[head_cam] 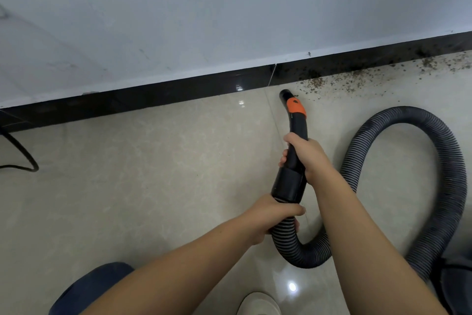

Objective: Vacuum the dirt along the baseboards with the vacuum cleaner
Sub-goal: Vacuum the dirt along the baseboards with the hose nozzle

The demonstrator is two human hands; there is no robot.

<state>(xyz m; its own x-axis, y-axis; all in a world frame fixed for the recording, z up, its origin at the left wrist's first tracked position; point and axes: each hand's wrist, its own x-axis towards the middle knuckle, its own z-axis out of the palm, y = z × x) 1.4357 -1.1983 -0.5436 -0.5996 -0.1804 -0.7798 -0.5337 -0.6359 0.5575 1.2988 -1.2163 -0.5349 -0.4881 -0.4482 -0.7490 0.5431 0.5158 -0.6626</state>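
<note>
A black vacuum nozzle (293, 115) with an orange slider points at the black baseboard (178, 87), its mouth just off the floor near the tile joint. My right hand (306, 156) grips the nozzle's handle from the right. My left hand (268, 215) grips the ribbed hose (434, 161) just behind the black cuff. Brown dirt crumbs (357, 77) lie scattered along the baseboard to the right of the nozzle mouth. The hose loops right and back toward the vacuum body (457, 286) at the lower right edge.
Glossy beige floor tiles (127, 174) run up to a pale wall (204, 20). A black cable (23, 156) curls on the floor at the far left. My knee (92, 286) and a light shoe (258, 304) show at the bottom.
</note>
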